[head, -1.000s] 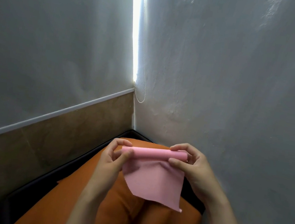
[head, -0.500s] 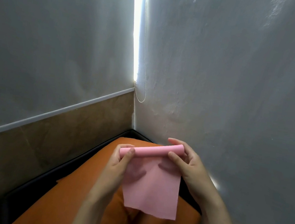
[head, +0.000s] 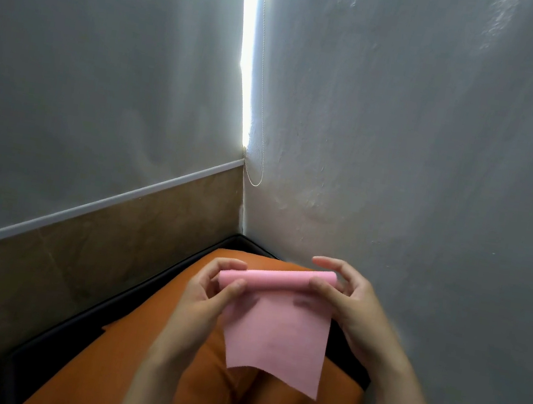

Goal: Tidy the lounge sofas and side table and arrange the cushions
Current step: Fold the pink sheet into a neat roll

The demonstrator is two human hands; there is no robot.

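Observation:
A pink cloth [head: 277, 333] hangs in front of me, its top edge rolled into a tube. My left hand [head: 207, 299] pinches the left end of the roll between thumb and fingers. My right hand [head: 349, 306] holds the right end, thumb in front and fingers curled behind. The loose lower part of the cloth dangles above orange cushions [head: 140, 355] that lie below on a dark sofa [head: 68, 335] in the corner.
Two grey walls meet in a corner straight ahead, with a bright strip of light [head: 247, 62] and a thin bead cord [head: 260, 115] hanging there. A brown panel [head: 79, 254] under a white rail lines the left wall. The sofa fills the corner below.
The hanging part of the cloth has become shorter as the roll at the top took up more of it. Both hands stayed at the roll's ends, shifting slightly.

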